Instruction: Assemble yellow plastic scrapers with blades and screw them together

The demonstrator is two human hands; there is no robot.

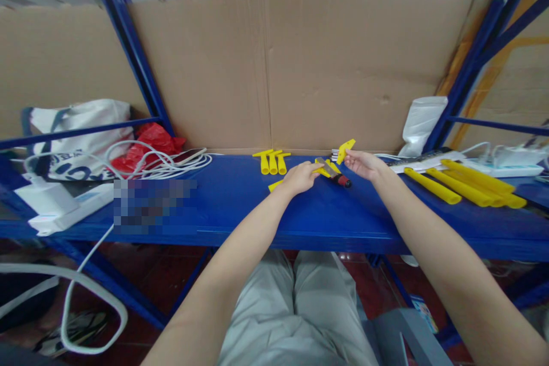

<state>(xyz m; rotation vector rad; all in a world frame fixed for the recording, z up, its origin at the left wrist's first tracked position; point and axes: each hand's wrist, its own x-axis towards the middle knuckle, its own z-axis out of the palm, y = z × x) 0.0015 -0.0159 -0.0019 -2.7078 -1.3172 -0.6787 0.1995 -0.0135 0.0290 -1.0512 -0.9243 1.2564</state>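
Note:
My left hand (302, 177) is closed around a yellow piece that shows at its fingertips. Beside those fingertips is a grey flat plate (329, 168); whether it joins the held piece I cannot tell. A yellow end (275, 186) shows left of the wrist, its middle hidden by the hand. Between my hands lies a red-and-black tool handle (343, 181), close to small yellow parts. My right hand (362, 163) pinches a small flat yellow plastic piece (345, 150), raised a little above the table. Several yellow T-shaped tubes (273, 163) stand grouped behind my left hand.
Long yellow tubes (467, 183) lie at the right on the blue table (240, 211). White cables (171, 163), a power strip (77, 209), a red bag (148, 148) and a white cloth bag (90, 131) are at the left. A cardboard wall (300, 68) closes the back.

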